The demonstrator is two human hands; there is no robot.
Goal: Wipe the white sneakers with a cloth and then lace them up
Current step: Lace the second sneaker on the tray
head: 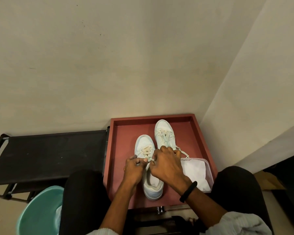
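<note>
Two knees in black are seen at the bottom, and one teal bucket (39, 211) is placed outside the left knee. One red tray (109, 150) is set between the knees. One black band (188, 191) is worn on the right wrist.

Two sneakers are counted in the tray, both white with cream laces, toes pointed at the far edge. The near sneaker (153, 185) is set by the middle of the near edge, its heel collar open. Over its tongue the left grip (133, 168) is closed on the lace (145, 151), which is pinched by thumb and finger. The right grip (166, 165) is curled on the same lace, the pinch itself hidden by knuckles.

One white cloth (195, 170) is laid in one clear box (193, 158) at the near right corner. The far sneaker (165, 131), laced, is set just beside the near one, closer to the far edge. One black rack (49, 153) is stood left of the tray.
</note>
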